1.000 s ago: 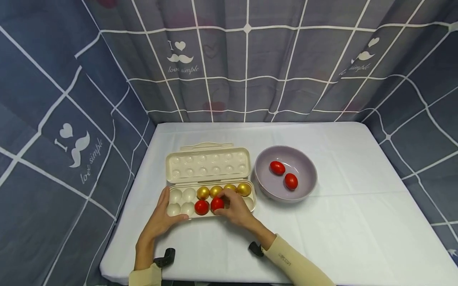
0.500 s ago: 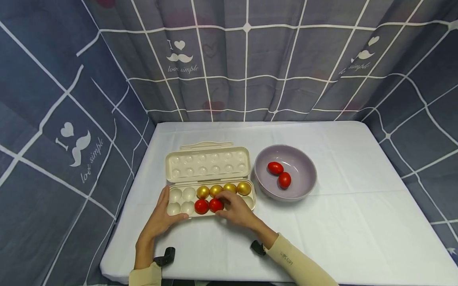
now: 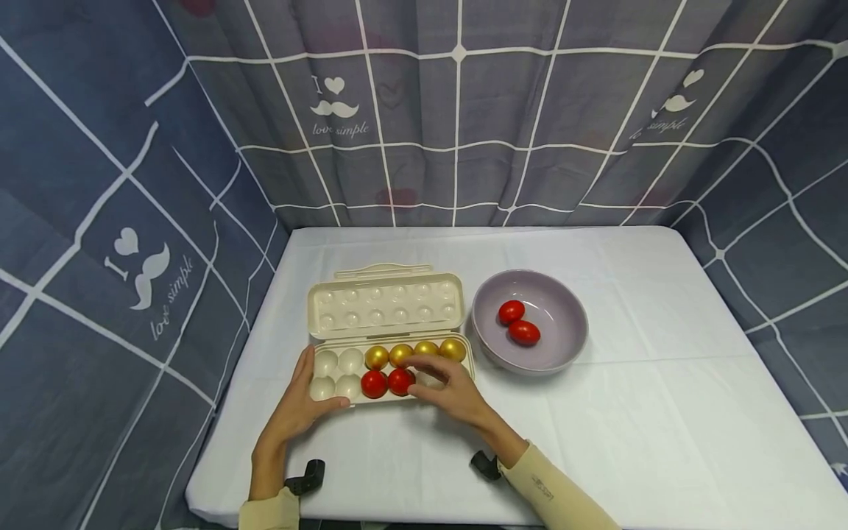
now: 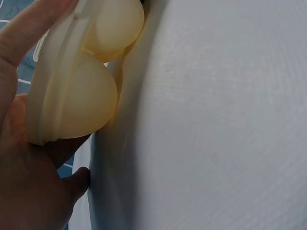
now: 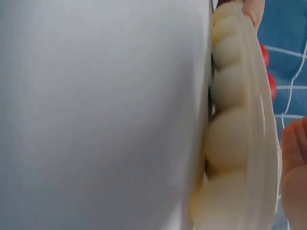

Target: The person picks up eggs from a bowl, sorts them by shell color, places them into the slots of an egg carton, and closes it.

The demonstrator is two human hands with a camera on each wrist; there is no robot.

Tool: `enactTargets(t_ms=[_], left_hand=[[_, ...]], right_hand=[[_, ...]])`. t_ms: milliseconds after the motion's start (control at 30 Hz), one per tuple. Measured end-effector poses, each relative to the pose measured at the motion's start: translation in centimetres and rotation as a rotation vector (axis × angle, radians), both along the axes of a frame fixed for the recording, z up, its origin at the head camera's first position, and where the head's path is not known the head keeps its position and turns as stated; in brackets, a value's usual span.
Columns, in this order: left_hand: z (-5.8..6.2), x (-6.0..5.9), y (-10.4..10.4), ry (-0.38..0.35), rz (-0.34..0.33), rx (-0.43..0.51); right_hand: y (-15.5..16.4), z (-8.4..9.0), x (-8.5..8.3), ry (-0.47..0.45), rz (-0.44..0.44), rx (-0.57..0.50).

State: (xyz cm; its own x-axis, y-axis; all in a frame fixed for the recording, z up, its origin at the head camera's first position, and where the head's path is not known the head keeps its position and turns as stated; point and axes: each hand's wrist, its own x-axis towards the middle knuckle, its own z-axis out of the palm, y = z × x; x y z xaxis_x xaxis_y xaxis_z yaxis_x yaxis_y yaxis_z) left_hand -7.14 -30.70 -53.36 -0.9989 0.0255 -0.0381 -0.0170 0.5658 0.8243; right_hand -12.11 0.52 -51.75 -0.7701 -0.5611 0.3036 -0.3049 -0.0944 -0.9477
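A cream plastic egg carton [image 3: 316, 403] lies unlatched in the head view, its lid [image 3: 384, 305] folded back. Several gold eggs [image 3: 377, 358] fill part of its back row, and two red eggs [image 3: 374, 384] stand side by side in the front row. My left hand [image 3: 296, 407] grips the carton's left end, thumb along the front edge and fingers at the side; the left wrist view shows the rim between thumb and fingers. Just right of the second red egg [image 3: 400, 382], my right hand [image 3: 453, 390] hovers over the carton with fingers loosely bent and nothing held.
Right of the carton stands a mauve bowl [image 3: 570, 338] with two red eggs [image 3: 524, 333] in it. A white cloth [image 3: 629, 412] covers the table. Grey checked curtains [image 3: 503, 103] surround the table's back and sides.
My right hand has let go of the second red egg and drawn slightly right, leaving it seated in its cup. The two red eggs in the bowl have rolled together. My left hand stays put.
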Motion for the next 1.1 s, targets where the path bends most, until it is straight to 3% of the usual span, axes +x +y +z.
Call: enactTargets(t_ms=[133, 333, 500, 633, 833, 1100], left_hand=[[0.1, 0.0, 0.0, -0.004, 0.0, -0.001], [0.0, 0.1, 0.2, -0.005, 0.001, 0.019], [0.1, 0.1, 0.2, 0.004, -0.003, 0.025], [0.1, 0.1, 0.2, 0.002, 0.0, 0.022], [0.0, 0.0, 0.2, -0.001, -0.004, 0.019], [0.0, -0.1, 0.2, -0.001, -0.004, 0.012]], right_hand=[[1.9, 1.3, 0.0, 0.031, -0.042, -0.013], [5.4, 0.4, -1.7, 0.025, -0.125, -0.08], [8.4, 1.2, -2.4, 0.035, -0.192, -0.127], [10.5, 1.9, -3.0, 0.051, -0.256, -0.087], [14.0, 2.2, -3.7, -0.055, -0.324, -0.003], [17.3, 2.5, -4.1, -0.043, -0.406, 0.086]])
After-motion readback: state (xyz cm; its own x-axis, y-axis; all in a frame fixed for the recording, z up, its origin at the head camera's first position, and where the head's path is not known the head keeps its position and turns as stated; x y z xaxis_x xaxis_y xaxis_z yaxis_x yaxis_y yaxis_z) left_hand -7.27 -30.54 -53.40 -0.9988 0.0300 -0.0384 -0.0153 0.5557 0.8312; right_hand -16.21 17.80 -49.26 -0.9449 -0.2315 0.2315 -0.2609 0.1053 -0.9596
